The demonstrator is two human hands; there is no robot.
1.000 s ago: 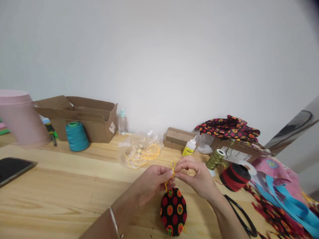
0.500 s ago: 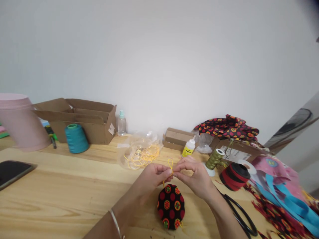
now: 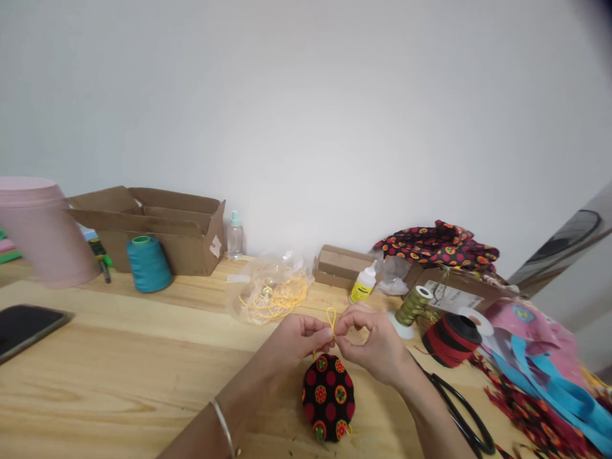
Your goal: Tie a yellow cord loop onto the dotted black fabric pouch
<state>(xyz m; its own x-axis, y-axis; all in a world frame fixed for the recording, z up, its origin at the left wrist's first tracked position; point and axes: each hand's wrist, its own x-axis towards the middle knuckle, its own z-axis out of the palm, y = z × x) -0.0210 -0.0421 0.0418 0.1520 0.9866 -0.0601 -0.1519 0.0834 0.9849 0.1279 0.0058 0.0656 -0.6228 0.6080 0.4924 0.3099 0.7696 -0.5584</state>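
My left hand (image 3: 306, 336) pinches a yellow cord (image 3: 333, 325), its loop standing above my fingertips; my right hand (image 3: 377, 344) has thumb and forefinger at that cord, but I cannot tell whether they close on it. The patterned pouch (image 3: 329, 398) is just below my hands, over the pale wooden table (image 3: 119, 376). A phone (image 3: 29, 328) lies at the left, blue ribbon (image 3: 564, 395) at the right. Behind, a cardboard box (image 3: 191, 252) and glue bottle (image 3: 362, 287) stand before a plain, whitish wall (image 3: 306, 127).
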